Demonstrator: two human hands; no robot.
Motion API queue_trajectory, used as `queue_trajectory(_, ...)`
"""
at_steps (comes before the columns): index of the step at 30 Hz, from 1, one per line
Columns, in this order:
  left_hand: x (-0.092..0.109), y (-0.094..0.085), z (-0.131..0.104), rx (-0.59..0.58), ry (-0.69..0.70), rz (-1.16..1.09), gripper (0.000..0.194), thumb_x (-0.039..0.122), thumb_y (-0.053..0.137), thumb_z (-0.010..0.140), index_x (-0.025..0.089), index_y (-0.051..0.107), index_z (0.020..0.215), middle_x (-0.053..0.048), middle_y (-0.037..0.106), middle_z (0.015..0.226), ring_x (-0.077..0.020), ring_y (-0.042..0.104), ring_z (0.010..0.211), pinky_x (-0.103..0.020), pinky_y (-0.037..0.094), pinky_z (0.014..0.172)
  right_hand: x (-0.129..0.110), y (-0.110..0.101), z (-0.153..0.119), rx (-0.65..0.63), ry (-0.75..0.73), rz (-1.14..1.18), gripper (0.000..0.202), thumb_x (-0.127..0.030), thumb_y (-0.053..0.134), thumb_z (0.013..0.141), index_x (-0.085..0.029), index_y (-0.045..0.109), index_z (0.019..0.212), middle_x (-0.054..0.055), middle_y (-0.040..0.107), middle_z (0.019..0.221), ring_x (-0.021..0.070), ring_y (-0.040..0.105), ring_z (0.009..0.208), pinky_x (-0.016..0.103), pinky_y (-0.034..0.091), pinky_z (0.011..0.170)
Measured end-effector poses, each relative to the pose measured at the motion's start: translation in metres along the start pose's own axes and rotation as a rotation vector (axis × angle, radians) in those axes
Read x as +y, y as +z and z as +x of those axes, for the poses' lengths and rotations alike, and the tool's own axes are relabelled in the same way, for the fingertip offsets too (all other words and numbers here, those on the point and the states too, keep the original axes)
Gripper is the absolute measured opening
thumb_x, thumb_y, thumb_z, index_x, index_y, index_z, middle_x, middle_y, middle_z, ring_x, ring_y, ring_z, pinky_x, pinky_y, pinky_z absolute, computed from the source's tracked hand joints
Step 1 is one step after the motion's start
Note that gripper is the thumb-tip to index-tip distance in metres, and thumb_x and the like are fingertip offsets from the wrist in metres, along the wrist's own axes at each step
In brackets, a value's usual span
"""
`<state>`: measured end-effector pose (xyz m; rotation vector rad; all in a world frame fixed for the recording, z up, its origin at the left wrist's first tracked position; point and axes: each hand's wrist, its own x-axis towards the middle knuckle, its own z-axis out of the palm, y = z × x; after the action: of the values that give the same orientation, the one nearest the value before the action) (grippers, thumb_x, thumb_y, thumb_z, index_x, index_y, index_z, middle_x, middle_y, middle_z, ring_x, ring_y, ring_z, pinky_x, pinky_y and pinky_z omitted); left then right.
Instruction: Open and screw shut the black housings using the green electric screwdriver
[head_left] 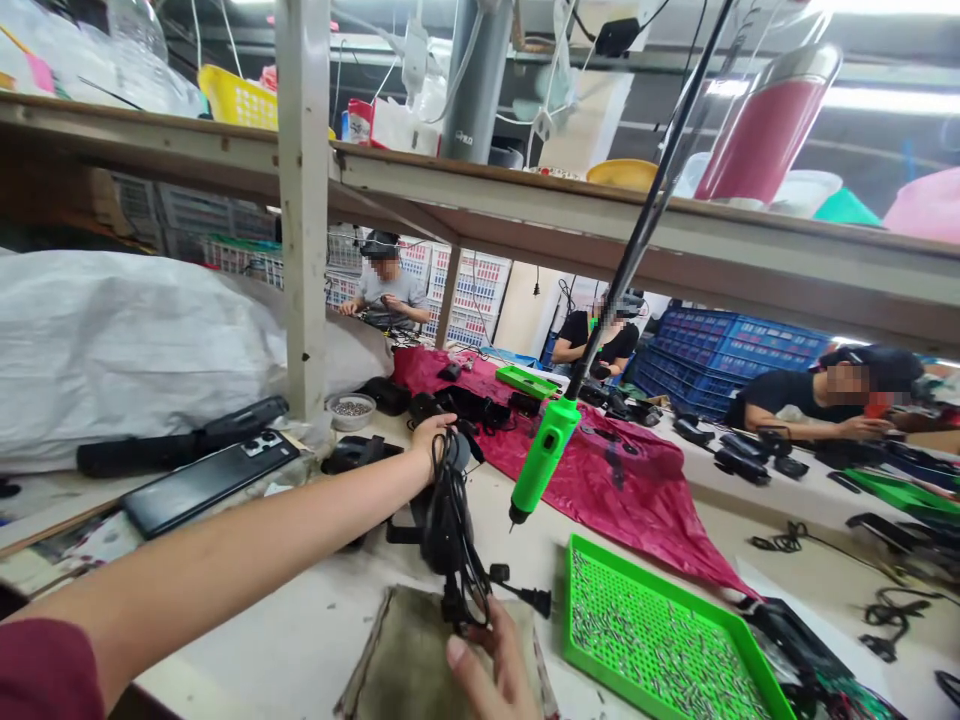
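Observation:
My left hand is stretched far across the table beside a cluster of black plastic parts. One finger shows extended; the others are hidden behind a bundled cord, so its grip is unclear. Closer to me, my right hand has thumb and fingers closed at the lower end of a black device with a bundled power cord. The cord's plug sticks out to the right. Below it lies a worn olive cloth pad. A green electric screwdriver hangs point down, touched by neither hand.
A green tray of small screws stands at right, behind it a crimson cloth. A phone and a small tub of screws are at left. A shelf post rises there. Several people sit across the table.

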<state>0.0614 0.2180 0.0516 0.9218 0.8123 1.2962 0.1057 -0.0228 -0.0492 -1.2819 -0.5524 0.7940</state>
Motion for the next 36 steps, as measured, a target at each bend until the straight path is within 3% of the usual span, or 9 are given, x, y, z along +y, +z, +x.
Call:
queue_trajectory(3,-0.002,-0.004,-0.010,-0.136,0.007,0.223,0.032,0.032,0.059,0.091,0.017,0.057,0.120,-0.009,0.059,0.122,-0.0229,0.061,0.103,-0.043,0.053,0.085,-0.008,0.005,0.006,0.015,0.183,0.141,0.063,-0.052,0.080,0.055,-0.025,0.063,0.109,0.008,0.069,0.107,0.0250,0.066,0.087,0.036,0.053,0.069)
queue_trajectory(7,-0.006,-0.012,-0.028,-0.284,0.035,0.449,0.028,0.031,0.059,0.091,0.017,0.059,0.116,-0.009,0.060,0.120,-0.0221,0.061,0.102,-0.043,0.053,0.087,-0.028,0.010,0.011,0.028,0.148,0.350,0.083,-0.047,0.084,0.055,-0.029,0.047,0.127,0.005,0.068,0.111,0.0211,0.067,0.095,0.029,0.052,0.071)
queue_trajectory(14,0.002,-0.024,-0.050,-0.452,0.109,0.569,0.031,0.013,0.068,0.075,0.021,0.069,0.105,-0.005,0.073,0.102,-0.0236,0.067,0.097,-0.042,0.049,0.094,-0.072,0.008,0.028,-0.128,0.352,0.677,0.034,-0.034,0.081,0.067,-0.019,0.063,0.092,-0.006,0.060,0.065,0.0063,0.058,0.054,0.017,0.051,0.052)
queue_trajectory(20,0.027,-0.045,-0.099,-0.488,0.214,0.618,0.051,0.044,0.068,0.077,0.029,0.060,0.125,-0.008,0.059,0.136,-0.0291,0.049,0.129,-0.047,0.032,0.111,-0.110,-0.018,0.036,0.330,0.036,0.818,0.012,-0.024,0.071,0.075,-0.019,0.060,0.073,-0.004,0.066,0.067,0.0070,0.066,0.061,0.015,0.058,0.062)
queue_trajectory(23,0.028,-0.054,-0.131,-0.694,0.289,0.974,0.077,0.047,0.076,0.068,0.028,0.049,0.138,-0.013,0.044,0.148,-0.0365,0.035,0.138,-0.057,0.027,0.112,-0.118,-0.027,0.037,0.376,0.003,0.823,0.008,-0.022,0.067,0.078,-0.020,0.061,0.074,-0.003,0.068,0.070,0.0070,0.069,0.068,0.015,0.059,0.069)
queue_trajectory(26,0.024,-0.053,-0.140,-0.767,0.425,1.209,0.073,0.042,0.064,0.082,0.024,0.035,0.146,-0.017,0.036,0.153,-0.0347,0.030,0.141,-0.059,0.025,0.112,-0.115,-0.030,0.035,0.365,-0.024,0.800,0.008,-0.022,0.069,0.077,-0.019,0.061,0.075,-0.002,0.069,0.073,0.0078,0.070,0.074,0.017,0.058,0.074)
queue_trajectory(30,0.020,-0.041,-0.125,-0.684,0.785,1.210,0.061,0.029,0.052,0.091,0.021,0.030,0.147,-0.018,0.030,0.155,-0.0293,0.029,0.142,-0.055,0.026,0.113,-0.108,-0.030,0.032,0.342,-0.084,0.771,0.015,-0.026,0.073,0.075,-0.021,0.060,0.080,-0.004,0.071,0.078,0.0066,0.069,0.078,0.018,0.056,0.082)
queue_trajectory(33,0.021,-0.031,-0.118,-0.856,1.175,1.214,0.048,0.017,0.053,0.089,0.022,0.046,0.135,-0.015,0.034,0.154,-0.0301,0.025,0.143,-0.056,0.019,0.115,-0.104,-0.032,0.031,0.342,-0.106,0.762,0.015,-0.028,0.072,0.076,-0.021,0.060,0.082,-0.004,0.071,0.080,0.0071,0.070,0.082,0.019,0.055,0.086)
queue_trajectory(36,0.022,-0.020,-0.124,-1.028,1.305,1.305,0.035,0.015,0.058,0.086,0.020,0.057,0.121,-0.016,0.048,0.143,-0.0317,0.040,0.135,-0.051,0.031,0.110,-0.102,-0.033,0.031,0.352,-0.107,0.769,0.014,-0.027,0.072,0.077,-0.020,0.060,0.082,-0.003,0.071,0.078,0.0079,0.070,0.082,0.020,0.055,0.086)
